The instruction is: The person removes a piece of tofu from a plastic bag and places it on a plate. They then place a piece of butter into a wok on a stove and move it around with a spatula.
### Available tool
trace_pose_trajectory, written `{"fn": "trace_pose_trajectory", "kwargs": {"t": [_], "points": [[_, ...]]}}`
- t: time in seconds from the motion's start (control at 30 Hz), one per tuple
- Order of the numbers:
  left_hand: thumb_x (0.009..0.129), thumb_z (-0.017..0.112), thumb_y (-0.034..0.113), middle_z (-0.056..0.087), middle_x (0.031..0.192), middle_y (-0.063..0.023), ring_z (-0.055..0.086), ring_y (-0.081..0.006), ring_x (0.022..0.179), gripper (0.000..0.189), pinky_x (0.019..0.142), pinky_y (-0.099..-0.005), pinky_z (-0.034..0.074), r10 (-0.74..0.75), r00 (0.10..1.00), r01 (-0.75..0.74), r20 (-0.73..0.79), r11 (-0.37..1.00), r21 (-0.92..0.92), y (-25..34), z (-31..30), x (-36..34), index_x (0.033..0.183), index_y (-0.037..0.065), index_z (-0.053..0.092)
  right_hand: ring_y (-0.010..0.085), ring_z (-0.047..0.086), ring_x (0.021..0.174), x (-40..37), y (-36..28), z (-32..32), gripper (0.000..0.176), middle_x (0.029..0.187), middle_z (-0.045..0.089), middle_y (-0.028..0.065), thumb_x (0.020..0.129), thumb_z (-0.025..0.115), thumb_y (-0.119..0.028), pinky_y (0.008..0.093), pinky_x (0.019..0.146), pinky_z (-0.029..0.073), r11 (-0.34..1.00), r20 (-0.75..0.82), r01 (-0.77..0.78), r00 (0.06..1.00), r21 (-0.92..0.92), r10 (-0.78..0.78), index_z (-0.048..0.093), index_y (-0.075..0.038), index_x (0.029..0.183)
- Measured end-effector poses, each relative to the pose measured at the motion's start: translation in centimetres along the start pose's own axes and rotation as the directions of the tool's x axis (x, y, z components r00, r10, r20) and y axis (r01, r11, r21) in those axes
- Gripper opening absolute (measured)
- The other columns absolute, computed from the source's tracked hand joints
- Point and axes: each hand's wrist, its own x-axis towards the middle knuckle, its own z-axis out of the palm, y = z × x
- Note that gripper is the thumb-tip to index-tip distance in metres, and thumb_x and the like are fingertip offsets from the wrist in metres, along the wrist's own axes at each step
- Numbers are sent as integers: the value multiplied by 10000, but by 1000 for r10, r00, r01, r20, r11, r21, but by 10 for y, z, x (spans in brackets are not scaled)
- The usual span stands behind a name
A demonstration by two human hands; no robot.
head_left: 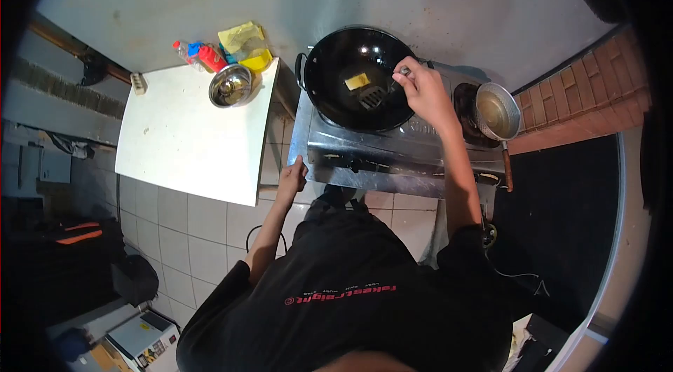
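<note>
A black wok [329, 102] sits on the left burner of a metal gas stove [413, 144]. In it lies a yellowish, browned rectangular piece of food [357, 81]. My right hand [424, 92], over the wok's right side, is closed round the handle of a slotted spatula [372, 97], whose blade is in the wok just below and right of the food. My left hand [293, 176] is at the stove's front left corner, its fingers curled; whether they hold anything is too small to tell.
A ladle-like saucepan [498, 111] stands on the right burner, its wooden handle pointing forward. On the white table [189, 141] at the left are a metal bowl [230, 86], a red bottle [212, 58] and a yellow packet [245, 43]. A brick ledge [582, 99] is at the right.
</note>
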Motion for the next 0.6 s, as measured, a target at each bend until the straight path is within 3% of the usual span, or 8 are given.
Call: {"fn": "trace_pose_trajectory", "kwargs": {"t": [0.1,0.17,0.23,0.33,0.43,0.6], "points": [[994,436,541,296,481,80,259,-44,374,547,383,-241,161,41,998,-43,-55,998,-38,-11,1,-8,620,141,425,272,533,571,-5,-6,-14,106,682,569,162,893,630,-83,364,567,421,995,23,-97,995,17,97,559,-23,946],[999,435,528,288,493,82,259,-43,377,531,384,-239,160,25,998,-30,-60,996,-82,-14,1,-18,639,138,428,255,524,540,-10,3,-9,110,677,572,150,889,634,-82,350,547,415,998,-3,-66,998,14,66,566,-27,955],[998,437,528,287,491,80,262,-41,377,529,384,-239,160,28,998,-32,-60,996,-81,-17,2,-27,641,138,425,237,532,536,-17,9,-2,121,708,591,147,885,641,-75,336,563,433,998,-141,8,990,64,1,583,-35,983],[990,445,540,286,490,74,260,-45,376,535,385,-242,162,29,996,-36,-82,996,-87,-22,6,-40,639,137,418,205,563,531,-26,27,25,130,758,622,145,887,638,-59,316,562,458,990,-224,31,975,135,0,599,-36,1009],[997,435,523,288,532,84,243,-38,410,502,399,-235,149,37,992,-49,-122,994,-100,-25,8,-60,672,141,417,177,608,551,-33,37,48,128,804,644,145,894,628,-46,299,550,476,973,-202,5,979,229,43,607,-25,1018],[995,434,534,320,560,79,253,-34,430,507,405,-221,159,50,980,-74,-195,990,-120,-45,8,-94,682,134,415,173,652,592,-43,55,71,107,850,666,144,916,604,-50,296,555,498,974,-192,28,981,224,15,608,-10,1016]]}}
